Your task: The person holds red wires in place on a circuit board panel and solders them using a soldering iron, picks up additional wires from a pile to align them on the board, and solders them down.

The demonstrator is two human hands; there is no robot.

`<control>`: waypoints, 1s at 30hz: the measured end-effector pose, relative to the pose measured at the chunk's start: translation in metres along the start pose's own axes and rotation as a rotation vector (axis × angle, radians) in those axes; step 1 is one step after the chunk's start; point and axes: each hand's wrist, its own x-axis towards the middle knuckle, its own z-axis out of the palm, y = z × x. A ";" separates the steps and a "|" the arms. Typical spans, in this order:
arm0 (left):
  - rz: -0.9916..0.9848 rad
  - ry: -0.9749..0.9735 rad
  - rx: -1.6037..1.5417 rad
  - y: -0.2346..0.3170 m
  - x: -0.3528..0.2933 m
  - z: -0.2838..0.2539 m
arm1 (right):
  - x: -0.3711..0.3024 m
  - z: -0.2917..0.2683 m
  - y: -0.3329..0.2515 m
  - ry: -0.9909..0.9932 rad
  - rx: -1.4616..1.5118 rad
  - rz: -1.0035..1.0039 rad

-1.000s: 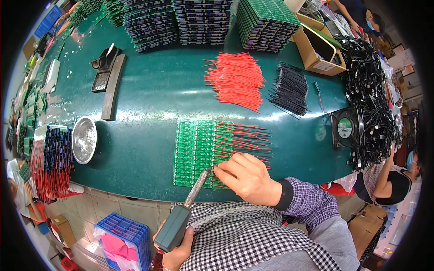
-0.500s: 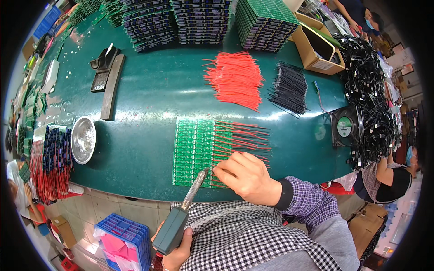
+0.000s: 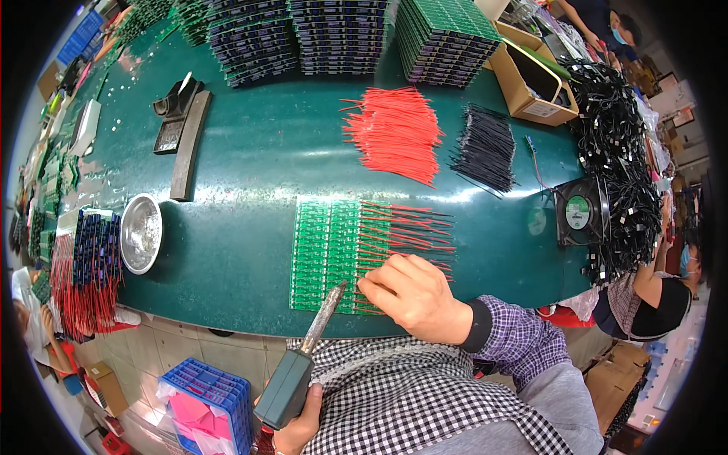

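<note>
My left hand (image 3: pixel 302 426) is closed round the dark green handle of a soldering iron (image 3: pixel 287 387). The iron's tip is over a green circuit board panel (image 3: pixel 309 254), just left of my right fingertips; whether it touches is too fine to tell. With thumb and forefinger pinched at the panel, my right hand (image 3: pixel 415 297) grips a red wire, mostly hidden by the fingers. Above that hand, red wires (image 3: pixel 413 220) run in a row from the panel's right part out over the table, some looking darker.
Beyond the panel lie a red wire pile (image 3: pixel 394 135) and a black wire pile (image 3: pixel 485 148). A metal bowl (image 3: pixel 142 233) and an iron stand (image 3: pixel 173 114) are at left, a fan (image 3: pixel 580 212) at right. Board stacks (image 3: pixel 337 38) line the back. Other people are at the sides.
The soldering iron's tip has shifted slightly left, away from my right fingertips. My right hand has stayed in place on the panel.
</note>
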 end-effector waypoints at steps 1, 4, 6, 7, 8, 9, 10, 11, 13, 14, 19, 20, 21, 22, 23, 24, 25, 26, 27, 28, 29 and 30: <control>0.022 -0.061 -0.005 -0.004 0.002 -0.006 | 0.000 0.000 0.000 0.002 -0.002 -0.001; -0.012 -0.123 -0.018 -0.015 0.005 -0.015 | -0.002 -0.002 -0.001 0.037 0.042 0.008; -0.067 -0.120 -0.026 -0.017 0.001 -0.014 | -0.004 -0.005 -0.003 0.043 0.058 -0.006; -0.024 -0.088 -0.012 -0.014 -0.003 -0.011 | -0.005 -0.005 -0.004 0.044 0.084 -0.007; -0.003 -0.072 -0.004 -0.012 -0.002 -0.010 | -0.005 -0.005 -0.005 0.043 0.085 -0.007; 0.017 -0.056 0.003 -0.009 -0.001 -0.010 | -0.006 -0.004 -0.006 0.032 0.088 -0.005; -0.012 -0.100 -0.017 -0.006 0.004 -0.013 | -0.006 -0.003 -0.006 0.021 0.091 -0.003; -0.041 -0.143 -0.037 -0.001 0.007 -0.014 | -0.007 -0.003 -0.006 0.020 0.091 -0.003; -0.017 -0.252 0.057 0.008 0.014 -0.021 | -0.008 -0.003 -0.006 -0.001 0.110 0.022; 0.010 -0.362 0.153 0.012 0.017 -0.024 | -0.008 -0.003 -0.006 -0.011 0.105 0.017; 0.042 -0.373 0.187 0.023 0.023 -0.023 | -0.007 -0.002 -0.006 0.010 0.097 -0.005; 0.061 -0.371 0.185 0.023 0.024 -0.023 | -0.007 -0.001 -0.006 0.011 0.097 -0.005; 0.072 -0.375 0.196 0.023 0.023 -0.021 | -0.007 -0.001 -0.006 0.011 0.094 -0.006; 0.053 -0.354 0.178 0.022 0.023 -0.019 | -0.007 -0.001 -0.006 0.012 0.092 -0.007; 0.033 -0.334 0.160 0.022 0.023 -0.019 | -0.007 0.000 -0.006 0.012 0.092 -0.006; 0.033 -0.335 0.161 0.022 0.023 -0.019 | -0.007 0.000 -0.006 0.014 0.091 -0.005; 0.052 -0.339 0.173 0.022 0.024 -0.018 | -0.007 0.000 -0.006 0.016 0.090 -0.004; 0.071 -0.343 0.185 0.021 0.024 -0.018 | -0.007 0.000 -0.006 0.015 0.090 -0.004; 0.071 -0.343 0.184 0.020 0.026 -0.017 | -0.007 0.000 -0.006 0.012 0.088 -0.004; 0.162 -0.308 0.158 0.019 0.027 -0.015 | -0.007 0.000 -0.006 0.010 0.086 -0.005; 0.238 -0.274 0.172 0.017 0.027 -0.014 | -0.007 0.000 -0.006 0.010 0.086 -0.005; 0.253 -0.272 0.132 0.015 0.027 -0.013 | -0.006 0.000 -0.006 0.013 0.086 -0.004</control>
